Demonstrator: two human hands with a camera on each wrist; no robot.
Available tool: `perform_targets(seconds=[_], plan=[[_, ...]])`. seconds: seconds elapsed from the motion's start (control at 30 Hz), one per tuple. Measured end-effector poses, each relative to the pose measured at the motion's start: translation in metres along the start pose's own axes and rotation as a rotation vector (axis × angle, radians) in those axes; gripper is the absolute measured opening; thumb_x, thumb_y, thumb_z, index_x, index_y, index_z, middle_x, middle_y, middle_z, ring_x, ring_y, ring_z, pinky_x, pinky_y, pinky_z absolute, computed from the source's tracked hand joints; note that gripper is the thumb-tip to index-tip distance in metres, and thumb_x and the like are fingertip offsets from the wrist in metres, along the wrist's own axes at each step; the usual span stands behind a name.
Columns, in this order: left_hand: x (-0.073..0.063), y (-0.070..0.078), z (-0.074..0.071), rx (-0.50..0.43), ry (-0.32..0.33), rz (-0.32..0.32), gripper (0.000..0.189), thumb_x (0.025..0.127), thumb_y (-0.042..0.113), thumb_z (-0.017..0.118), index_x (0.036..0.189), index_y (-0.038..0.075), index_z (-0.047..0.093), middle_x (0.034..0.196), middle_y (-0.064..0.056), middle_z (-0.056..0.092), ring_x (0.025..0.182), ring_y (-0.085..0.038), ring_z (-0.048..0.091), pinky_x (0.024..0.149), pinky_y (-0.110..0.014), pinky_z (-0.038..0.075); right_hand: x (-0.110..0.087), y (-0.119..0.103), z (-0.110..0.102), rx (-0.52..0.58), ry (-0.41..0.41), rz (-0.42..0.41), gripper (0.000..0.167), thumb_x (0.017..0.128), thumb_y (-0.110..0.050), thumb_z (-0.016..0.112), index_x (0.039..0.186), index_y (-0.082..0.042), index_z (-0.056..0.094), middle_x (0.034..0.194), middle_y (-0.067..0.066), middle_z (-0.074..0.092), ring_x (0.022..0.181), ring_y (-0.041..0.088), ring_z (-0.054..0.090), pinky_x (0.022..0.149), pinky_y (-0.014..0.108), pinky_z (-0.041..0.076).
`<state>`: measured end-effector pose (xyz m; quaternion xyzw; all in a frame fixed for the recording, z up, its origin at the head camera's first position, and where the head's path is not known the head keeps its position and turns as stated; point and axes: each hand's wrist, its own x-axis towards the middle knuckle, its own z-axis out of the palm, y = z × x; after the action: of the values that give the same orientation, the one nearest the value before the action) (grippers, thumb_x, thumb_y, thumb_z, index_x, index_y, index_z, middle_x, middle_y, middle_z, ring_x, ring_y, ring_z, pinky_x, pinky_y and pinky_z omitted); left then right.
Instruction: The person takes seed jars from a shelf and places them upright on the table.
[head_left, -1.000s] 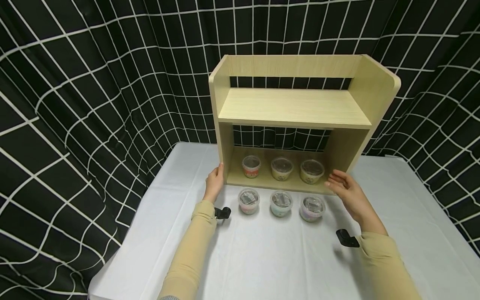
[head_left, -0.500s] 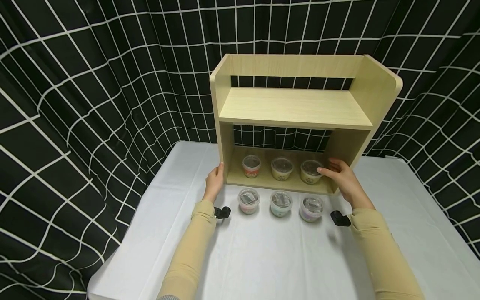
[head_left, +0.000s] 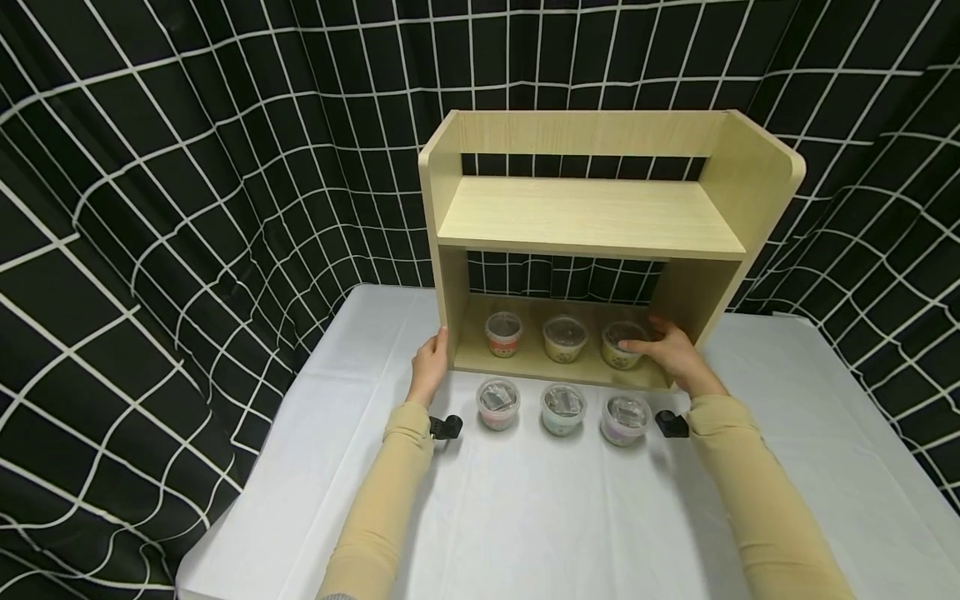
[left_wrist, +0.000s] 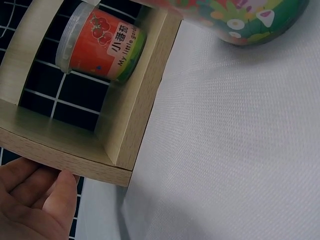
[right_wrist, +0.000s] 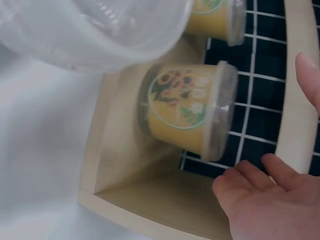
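My left hand (head_left: 429, 367) holds the left side panel of a pale wooden shelf unit (head_left: 600, 217), thumb at its front edge, fingers along the outside. My right hand (head_left: 675, 357) reaches into the lower compartment at the rightmost yellow lidded plastic cup (head_left: 619, 357). In the head view its thumb overlaps the lid. The right wrist view shows thumb and fingers spread beyond the clear lid (right_wrist: 222, 112). Left of that cup stand another yellow cup (head_left: 562, 350) and a red tomato-print cup (head_left: 502, 342), all upright.
On the white tablecloth (head_left: 540, 517), before the shelf, stand a pink cup (head_left: 498, 412), a mint-green cup (head_left: 561, 421) and a lilac cup (head_left: 621, 429), lidded. The shelf's upper board (head_left: 592, 212) overhangs the lower compartment. Black gridded curtains (head_left: 225, 167) surround the table.
My right hand has moved inward and left from the shelf's right panel to the rightmost yellow cup, its thumb now over the lid. My left hand has stayed at the left panel.
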<state>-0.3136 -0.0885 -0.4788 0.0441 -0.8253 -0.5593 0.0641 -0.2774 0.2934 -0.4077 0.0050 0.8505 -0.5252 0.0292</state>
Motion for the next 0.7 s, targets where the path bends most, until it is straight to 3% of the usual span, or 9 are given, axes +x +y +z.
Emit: perform_targets(seconds=[0.4, 0.7], plan=[[-0.002, -0.001, 0.002, -0.011, 0.021, 0.012, 0.07, 0.093, 0.061, 0.031, 0.127, 0.005, 0.056, 0.129, -0.016, 0.052, 0.122, -0.035, 0.043, 0.098, -0.048, 0.036, 0.01, 0.009, 0.005, -0.05, -0.034, -0.004, 0.098, 0.081, -0.01, 0.071, 0.142, 0.012, -0.003, 0.144, 0.037, 0.005, 0.132, 0.048, 0.007, 0.108, 0.051, 0.011], [-0.002, 0.0, 0.002, -0.003, 0.0, -0.001, 0.07, 0.095, 0.06, 0.029, 0.129, 0.003, 0.054, 0.13, -0.017, 0.051, 0.122, -0.035, 0.043, 0.099, -0.047, 0.035, 0.018, 0.021, 0.006, -0.114, -0.074, 0.004, 0.1, 0.081, -0.011, 0.071, 0.142, 0.012, -0.005, 0.142, 0.04, 0.007, 0.131, 0.051, 0.009, 0.107, 0.053, 0.011]])
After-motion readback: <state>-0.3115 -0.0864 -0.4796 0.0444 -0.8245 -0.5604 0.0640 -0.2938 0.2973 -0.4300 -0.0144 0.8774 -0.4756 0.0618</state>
